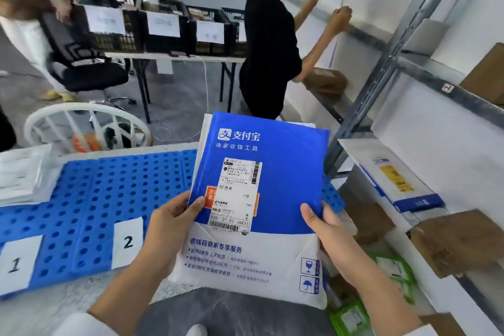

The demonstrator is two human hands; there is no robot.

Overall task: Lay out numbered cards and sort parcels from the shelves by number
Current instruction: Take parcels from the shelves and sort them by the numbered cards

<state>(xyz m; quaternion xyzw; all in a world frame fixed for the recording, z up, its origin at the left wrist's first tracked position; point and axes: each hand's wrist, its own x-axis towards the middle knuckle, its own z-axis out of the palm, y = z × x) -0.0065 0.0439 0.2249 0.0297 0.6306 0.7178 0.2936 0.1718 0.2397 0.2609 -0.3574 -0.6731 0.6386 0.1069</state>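
Parcel: we hold a blue and white mailer point(261, 199) upright at centre, its shipping label point(236, 195) facing us.
Left hand point(169, 226): we pinch the mailer's 9 o'clock edge, thumb on front.
Right hand point(327, 229): we pinch its 3 o'clock edge likewise.
Cards: card 1 point(17, 263) and card 2 point(127, 241) lie at 8 o'clock on the blue mat point(90, 199).
Shelves: the rack point(425, 84) at 3 o'clock carries brown boxes point(458, 240).

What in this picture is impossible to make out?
- Head view: crate labels on the far table, too blurred to read.
- Fine print on the shipping label, too small.
- Parcel corners, covered by left hand and right hand.
- Any cards beyond card 2, hidden behind the parcel.
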